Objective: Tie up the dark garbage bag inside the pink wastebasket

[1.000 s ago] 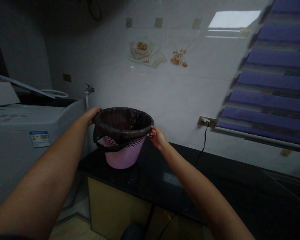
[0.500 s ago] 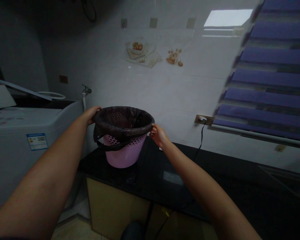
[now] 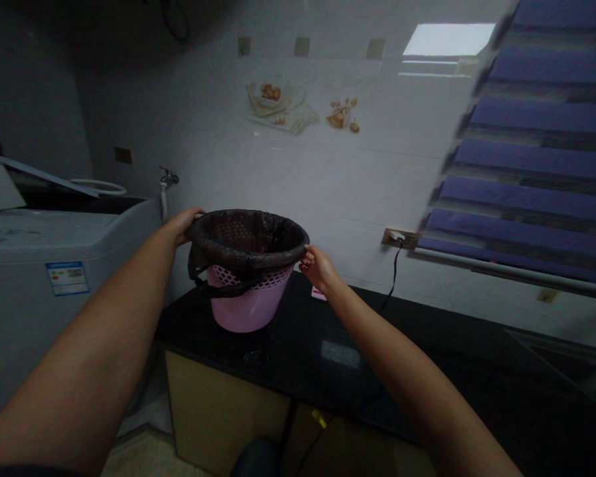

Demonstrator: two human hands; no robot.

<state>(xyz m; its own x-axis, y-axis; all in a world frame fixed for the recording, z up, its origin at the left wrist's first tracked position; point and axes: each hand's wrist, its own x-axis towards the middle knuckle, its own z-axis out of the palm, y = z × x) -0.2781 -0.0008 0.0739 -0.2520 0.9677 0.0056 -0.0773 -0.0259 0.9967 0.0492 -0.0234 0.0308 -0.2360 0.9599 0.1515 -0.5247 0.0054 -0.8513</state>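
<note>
A pink trash can (image 3: 246, 311) with a latticed upper wall stands upright at the left end of the black countertop. A dark, thin garbage bag (image 3: 248, 260) lines it and is folded outward over the rim, with a loose loop hanging down the front left. My left hand (image 3: 183, 225) grips the bagged rim on the left, its fingertips partly hidden behind the rim. At the right side of the rim, my right hand (image 3: 316, 266) pinches the bag's edge with thumb and curled fingers.
A washing machine (image 3: 69, 245) with its lid raised stands at the left. Behind it a tap (image 3: 169, 177) juts from the tiled wall. A small pink-and-white object (image 3: 318, 293) lies on the countertop (image 3: 298, 358). A plugged-in black cord (image 3: 394, 275) runs down at the right, below a purple blind (image 3: 531, 159).
The view has shifted slightly. Both hands keep their places on the rim, and the trash can stays put. More of the small pink-and-white object shows beside my right wrist.
</note>
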